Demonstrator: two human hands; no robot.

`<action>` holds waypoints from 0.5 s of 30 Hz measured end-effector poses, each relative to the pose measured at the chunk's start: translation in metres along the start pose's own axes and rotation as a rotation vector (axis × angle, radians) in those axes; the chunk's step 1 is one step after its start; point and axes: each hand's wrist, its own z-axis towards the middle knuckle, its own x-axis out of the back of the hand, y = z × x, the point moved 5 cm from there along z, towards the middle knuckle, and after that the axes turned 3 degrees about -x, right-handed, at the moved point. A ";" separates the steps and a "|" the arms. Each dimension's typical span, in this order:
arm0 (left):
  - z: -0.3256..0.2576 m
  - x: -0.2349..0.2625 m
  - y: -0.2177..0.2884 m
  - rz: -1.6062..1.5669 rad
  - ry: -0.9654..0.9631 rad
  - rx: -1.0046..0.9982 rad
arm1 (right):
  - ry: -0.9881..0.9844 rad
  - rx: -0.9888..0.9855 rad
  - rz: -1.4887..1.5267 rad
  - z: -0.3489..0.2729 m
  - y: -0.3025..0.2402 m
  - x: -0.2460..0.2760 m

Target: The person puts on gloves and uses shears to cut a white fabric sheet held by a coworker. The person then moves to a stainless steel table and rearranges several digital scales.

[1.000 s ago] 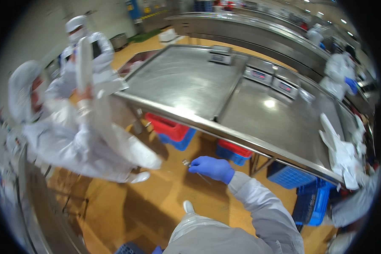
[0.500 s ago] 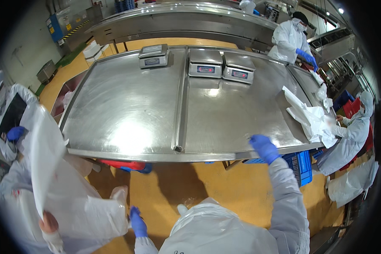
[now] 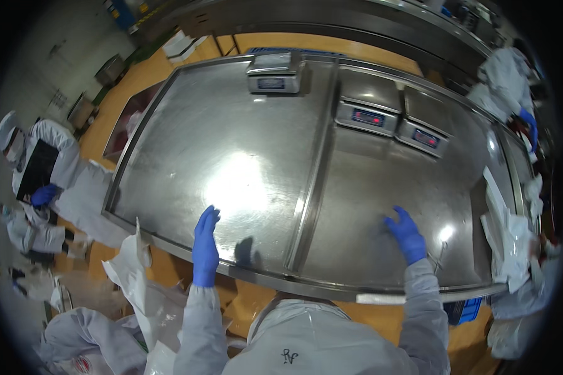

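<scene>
My left hand (image 3: 205,249), in a blue glove, is raised over the near edge of a steel table (image 3: 187,125). Its fingers are stretched out and hold nothing. On the right, my right hand (image 3: 408,236) is over the tabletop with fingers apart, also bare of any object. From this view I cannot tell whether either hand touches the steel. A white strip (image 3: 380,299) lies along the near edge, left of my right forearm.
At the table's far side stand three scales, one on the left (image 3: 274,74) and two side by side (image 3: 369,106). White plastic sheeting (image 3: 510,244) lies at the right end. Co-workers stand left and right; a white sheet (image 3: 137,287) rises beside my left forearm.
My left hand has risen from beside my body to the table edge. The right hand's fingers have spread. My view has shifted and tilted; the white sheet on the left sits lower.
</scene>
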 end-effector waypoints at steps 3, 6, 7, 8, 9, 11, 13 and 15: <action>0.072 -0.018 -0.017 0.032 -0.121 0.014 | -0.201 0.131 0.349 0.023 -0.091 -0.093; 0.175 -0.037 -0.035 0.124 -0.207 0.020 | -0.103 0.224 0.377 0.053 -0.165 -0.159; 0.209 -0.047 -0.039 0.051 -0.223 -0.018 | -0.065 0.240 0.214 0.058 -0.176 -0.173; 0.243 -0.056 -0.043 -0.021 -0.242 -0.048 | -0.062 0.176 0.064 0.064 -0.185 -0.192; 0.275 -0.064 -0.048 -0.095 -0.259 -0.074 | -0.043 0.223 0.082 0.068 -0.194 -0.200; 0.339 -0.091 -0.070 -0.324 -0.266 0.138 | -0.077 0.172 0.086 0.074 -0.198 -0.218; 0.393 -0.129 -0.084 -0.469 -0.262 0.238 | -0.111 0.253 0.059 0.074 -0.206 -0.233; 0.437 -0.177 -0.089 -0.679 -0.269 0.268 | -0.133 0.274 0.001 0.073 -0.211 -0.247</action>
